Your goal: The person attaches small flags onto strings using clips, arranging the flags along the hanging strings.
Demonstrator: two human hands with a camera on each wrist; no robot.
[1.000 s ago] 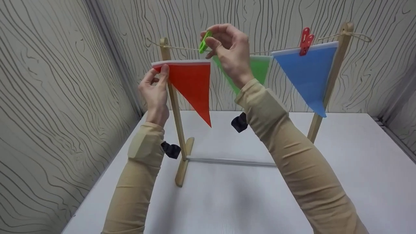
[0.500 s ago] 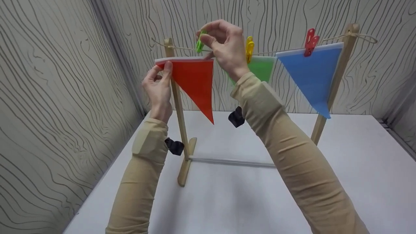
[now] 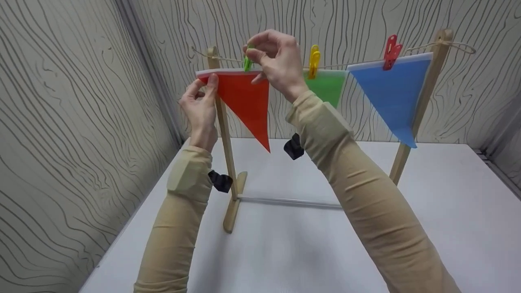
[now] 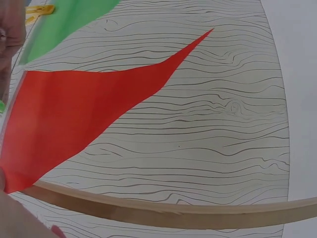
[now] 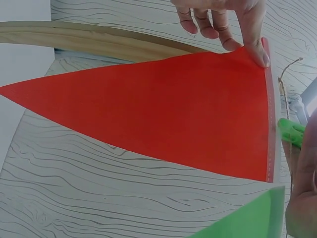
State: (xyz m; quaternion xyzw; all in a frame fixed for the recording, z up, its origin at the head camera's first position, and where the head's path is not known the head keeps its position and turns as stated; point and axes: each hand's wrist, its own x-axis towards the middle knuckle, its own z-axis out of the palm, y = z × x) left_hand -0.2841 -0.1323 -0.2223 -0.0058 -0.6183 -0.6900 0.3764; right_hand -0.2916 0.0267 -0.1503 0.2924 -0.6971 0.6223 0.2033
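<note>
My left hand [image 3: 200,110] pinches the upper left corner of a red triangular pennant [image 3: 249,97], thumb in front. The pennant's white top edge lies close to the string, and its point hangs down. My right hand [image 3: 281,61] pinches a light green clothespin [image 3: 248,64] above the middle of that edge. In the right wrist view the tip of the clothespin [image 5: 291,132] is at the white edge; whether it grips the cloth I cannot tell. A green pennant [image 3: 327,87] hangs behind my right wrist under a yellow clothespin [image 3: 314,62].
A blue pennant [image 3: 395,89] hangs at the right from a red clothespin [image 3: 391,53]. The string [image 3: 331,66] runs between a left wooden post [image 3: 226,142] and a right wooden post [image 3: 425,89]. A pale rod [image 3: 289,201] joins them low above the white table [image 3: 285,252].
The red pennant has risen slightly toward the string in my left hand. My right hand has moved left and lowered the green clothespin to the pennant's top edge. The yellow clothespin has come into view.
</note>
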